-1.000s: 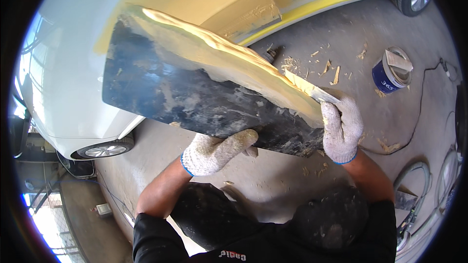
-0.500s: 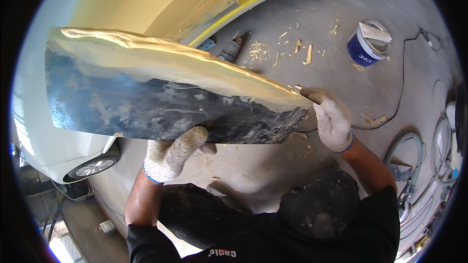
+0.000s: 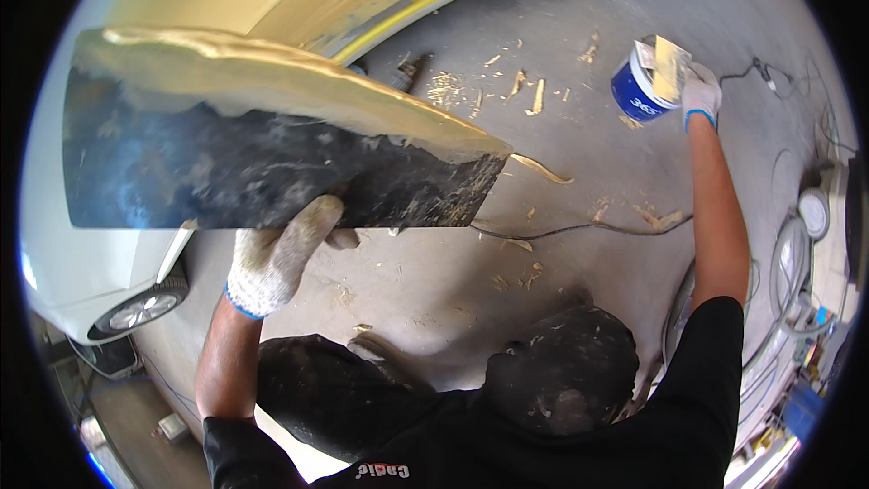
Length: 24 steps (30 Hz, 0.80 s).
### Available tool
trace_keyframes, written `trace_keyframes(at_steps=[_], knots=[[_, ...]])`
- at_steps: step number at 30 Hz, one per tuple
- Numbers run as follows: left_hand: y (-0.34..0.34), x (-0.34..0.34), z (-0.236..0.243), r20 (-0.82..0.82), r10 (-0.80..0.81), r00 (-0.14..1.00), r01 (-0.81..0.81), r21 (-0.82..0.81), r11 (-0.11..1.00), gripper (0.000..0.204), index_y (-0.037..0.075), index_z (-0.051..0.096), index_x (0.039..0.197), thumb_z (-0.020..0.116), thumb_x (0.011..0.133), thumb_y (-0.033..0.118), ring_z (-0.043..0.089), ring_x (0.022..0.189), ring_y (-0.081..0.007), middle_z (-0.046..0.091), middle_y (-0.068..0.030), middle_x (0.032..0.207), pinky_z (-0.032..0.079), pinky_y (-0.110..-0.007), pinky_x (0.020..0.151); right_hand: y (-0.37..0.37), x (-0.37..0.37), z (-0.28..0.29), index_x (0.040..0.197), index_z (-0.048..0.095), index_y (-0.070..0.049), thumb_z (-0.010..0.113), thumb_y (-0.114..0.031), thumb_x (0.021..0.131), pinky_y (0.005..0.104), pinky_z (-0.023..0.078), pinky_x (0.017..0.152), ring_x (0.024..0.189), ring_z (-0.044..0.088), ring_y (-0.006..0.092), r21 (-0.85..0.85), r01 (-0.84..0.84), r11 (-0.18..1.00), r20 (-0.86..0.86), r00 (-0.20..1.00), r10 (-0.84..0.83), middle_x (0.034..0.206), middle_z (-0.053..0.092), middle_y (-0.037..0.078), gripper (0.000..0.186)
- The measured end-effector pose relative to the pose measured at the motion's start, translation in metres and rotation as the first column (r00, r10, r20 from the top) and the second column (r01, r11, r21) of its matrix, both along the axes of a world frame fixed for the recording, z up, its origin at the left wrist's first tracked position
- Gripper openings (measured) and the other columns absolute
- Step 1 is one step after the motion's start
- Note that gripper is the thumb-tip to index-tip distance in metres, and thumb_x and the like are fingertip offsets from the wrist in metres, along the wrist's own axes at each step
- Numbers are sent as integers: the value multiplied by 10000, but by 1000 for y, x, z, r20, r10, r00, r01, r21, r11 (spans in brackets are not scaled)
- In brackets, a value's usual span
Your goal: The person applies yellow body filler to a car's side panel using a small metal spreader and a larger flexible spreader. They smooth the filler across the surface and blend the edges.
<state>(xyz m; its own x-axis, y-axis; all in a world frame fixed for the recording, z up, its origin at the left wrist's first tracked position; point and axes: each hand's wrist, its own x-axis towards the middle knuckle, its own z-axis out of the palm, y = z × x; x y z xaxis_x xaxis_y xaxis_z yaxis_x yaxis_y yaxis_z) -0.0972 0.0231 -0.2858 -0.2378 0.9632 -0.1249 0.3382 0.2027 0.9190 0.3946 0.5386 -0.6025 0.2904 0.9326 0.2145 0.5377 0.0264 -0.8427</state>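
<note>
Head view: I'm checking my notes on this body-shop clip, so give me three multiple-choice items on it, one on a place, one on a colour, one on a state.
1. Where is the right hand?
A. At the blue can
B. On the car wheel
C. On the knee

2. What colour is the filler on the dark board?
A. Red
B. Yellowish
C. Green

3. How is the board held?
A. Lying on the floor
B. Propped on the car
C. Raised in the left hand

Answers: 1 A, the gloved hand holds a spreader over the blue can. 2 B, a yellowish layer covers its top edge. 3 C, gloved fingers grip its lower edge.
</note>
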Motion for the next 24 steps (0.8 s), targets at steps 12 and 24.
trace_keyframes(at_steps=[12, 24], knots=[[-49, -53, -17, -878, -238, 415, 171, -182, 968, 294, 50, 713, 1188, 729, 899, 101, 686, 743, -411, 725, -176, 923, 561, -481, 672, -198, -161, 161, 1290, 704, -11, 607, -152, 1048, 388, 537, 1001, 1132, 694, 270, 261, -526, 809, 194, 850, 490, 1228, 724, 172, 297], [-63, -64, -44, -993, -115, -33, 342, -119, 932, 667, 172, 670, 1427, 742, 764, 157, 638, 730, -200, 571, -17, 817, 536, -368, 598, -414, -324, 234, 1089, 705, -40, 741, -262, 1011, 288, 569, 648, 723, 696, 156, -155, -950, 272, -967, 202, 155, 832, 730, 107, 238]])
